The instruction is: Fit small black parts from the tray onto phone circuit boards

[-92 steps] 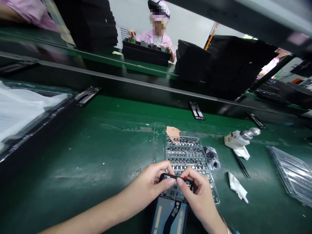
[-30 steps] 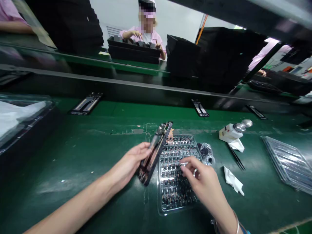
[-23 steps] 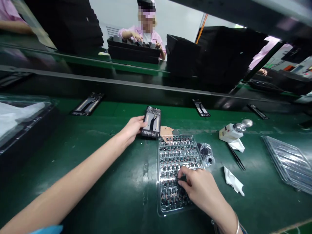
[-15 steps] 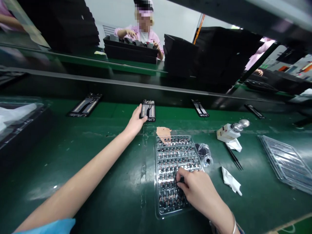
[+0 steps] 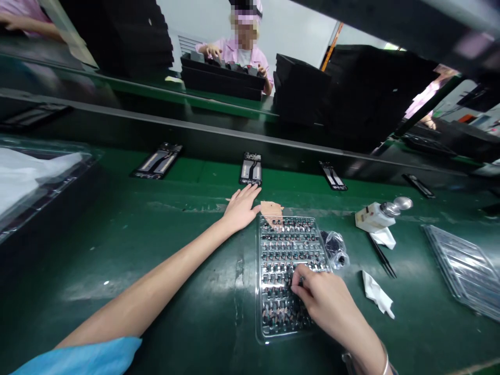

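Note:
My left hand (image 5: 242, 208) lies on the green bench with its fingers stretched out, the tips at the near end of an opened phone body (image 5: 251, 169). It holds nothing. Beneath my right hand (image 5: 326, 297) is a clear plastic tray (image 5: 259, 291) filled with rows of small dark electronic parts (image 5: 278, 255). Thumb and index finger pinch together over the middle rows; what is between them, if anything, is hidden. A piece of tan paper (image 5: 272, 209) touches the tray's far edge.
More phone bodies (image 5: 157, 161) lie along the far ledge. Right of the tray are a small plastic bag (image 5: 335, 249), a pump bottle (image 5: 371, 217), black tweezers (image 5: 385, 259) and a white wipe (image 5: 377, 292). Stacked clear trays (image 5: 461, 268) stand far right. A co-worker (image 5: 244, 57) sits opposite.
My left hand has let go of the phone body's side and moved nearer, its fingers now flat. My right hand stays pinched over the tray. The view has shifted slightly.

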`<state>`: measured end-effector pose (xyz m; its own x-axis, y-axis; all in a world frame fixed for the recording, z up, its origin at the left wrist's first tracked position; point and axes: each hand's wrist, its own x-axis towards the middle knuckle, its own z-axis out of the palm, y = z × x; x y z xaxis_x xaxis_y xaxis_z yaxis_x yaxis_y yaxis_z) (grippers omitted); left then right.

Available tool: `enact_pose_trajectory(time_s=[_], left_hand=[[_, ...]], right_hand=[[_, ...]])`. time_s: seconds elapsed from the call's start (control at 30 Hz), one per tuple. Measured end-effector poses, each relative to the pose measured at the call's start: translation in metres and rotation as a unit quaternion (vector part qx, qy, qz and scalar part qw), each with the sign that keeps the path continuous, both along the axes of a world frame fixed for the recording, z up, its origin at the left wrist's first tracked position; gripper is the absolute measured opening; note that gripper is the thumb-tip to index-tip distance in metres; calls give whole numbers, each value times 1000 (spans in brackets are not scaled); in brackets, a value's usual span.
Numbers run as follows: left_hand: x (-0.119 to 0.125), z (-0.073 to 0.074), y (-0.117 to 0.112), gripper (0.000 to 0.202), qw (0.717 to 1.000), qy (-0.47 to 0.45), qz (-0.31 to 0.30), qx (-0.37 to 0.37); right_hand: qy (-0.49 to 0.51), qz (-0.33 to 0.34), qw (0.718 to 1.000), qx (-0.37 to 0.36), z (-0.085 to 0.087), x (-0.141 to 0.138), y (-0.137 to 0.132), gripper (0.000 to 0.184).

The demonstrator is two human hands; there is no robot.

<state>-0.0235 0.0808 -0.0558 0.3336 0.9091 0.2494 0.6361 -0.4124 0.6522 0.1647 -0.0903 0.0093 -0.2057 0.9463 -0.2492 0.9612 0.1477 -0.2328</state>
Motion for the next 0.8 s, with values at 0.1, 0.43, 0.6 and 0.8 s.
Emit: enact_pose_trajectory(time_s=[0.1, 0.43, 0.6, 0.8], left_hand=[[4, 10, -6, 38, 999, -43, -1, 8], [-3, 59, -118, 31, 859, -200, -283, -377], [1, 50, -116, 31, 803, -264, -307, -438], [0, 39, -116, 30, 847, -292, -225, -383]], right_hand=[[32, -10, 999, 16, 2, 1, -1, 9], [255, -52, 965, 39, 2, -22, -7, 11], [332, -102, 938, -5, 3, -27, -8, 16], [391, -180, 902, -41, 8, -7, 3, 19]])
